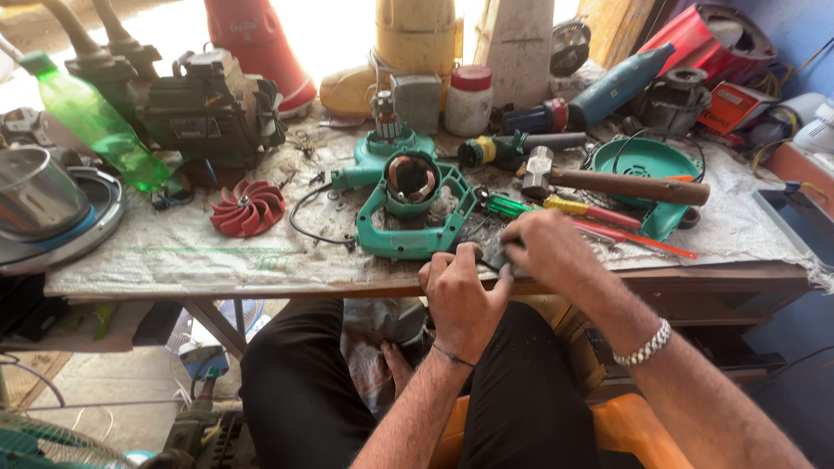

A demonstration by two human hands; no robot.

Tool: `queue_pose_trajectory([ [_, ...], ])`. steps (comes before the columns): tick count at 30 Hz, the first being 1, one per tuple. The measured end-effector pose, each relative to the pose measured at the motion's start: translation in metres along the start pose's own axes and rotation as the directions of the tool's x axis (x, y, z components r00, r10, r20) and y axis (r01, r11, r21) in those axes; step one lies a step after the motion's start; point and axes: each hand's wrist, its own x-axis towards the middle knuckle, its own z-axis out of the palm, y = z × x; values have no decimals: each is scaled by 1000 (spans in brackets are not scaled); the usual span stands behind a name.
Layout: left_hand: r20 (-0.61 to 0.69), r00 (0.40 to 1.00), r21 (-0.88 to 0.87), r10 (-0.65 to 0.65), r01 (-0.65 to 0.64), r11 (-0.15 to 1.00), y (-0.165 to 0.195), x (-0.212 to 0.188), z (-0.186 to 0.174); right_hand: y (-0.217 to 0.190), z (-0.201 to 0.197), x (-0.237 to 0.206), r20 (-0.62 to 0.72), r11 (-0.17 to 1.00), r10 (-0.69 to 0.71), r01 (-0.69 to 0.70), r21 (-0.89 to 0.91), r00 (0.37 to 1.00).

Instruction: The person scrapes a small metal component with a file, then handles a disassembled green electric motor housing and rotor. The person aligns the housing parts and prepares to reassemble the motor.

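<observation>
L hand (pixel 460 291): closed on small dark part (pixel 488 259), table edge.
R hand (pixel 546 250): pinched on same part.
Green plastic motor housing (pixel 415 208): at 11 o'clock.
Tip: part is best kept pressed steady.

Both hands (pixel 508 269) are covering a small dark part (pixel 491 259), too hidden to identify; right forearm (pixel 721 408) is running off frame.

Both hands (pixel 499 274) pinch small dark part (pixel 491 258) by green housing (pixel 413 213), bench edge.

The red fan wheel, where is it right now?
The red fan wheel lies on the workbench cloth, left of the green tool housing, below the green bottle.
</observation>
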Motion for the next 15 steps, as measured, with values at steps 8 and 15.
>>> queue_pose_trajectory([
  [8, -4, 1000, 4, 20, -20, 1000, -3, 0, 2, -1, 0, -8, -55, 994, -32, 38, 101, 998],
  [15, -4, 1000, 3, 20, -20, 1000, -3, 0, 1, -7, -8, -16, -54, 994, -34, 39, 99, 998],
])
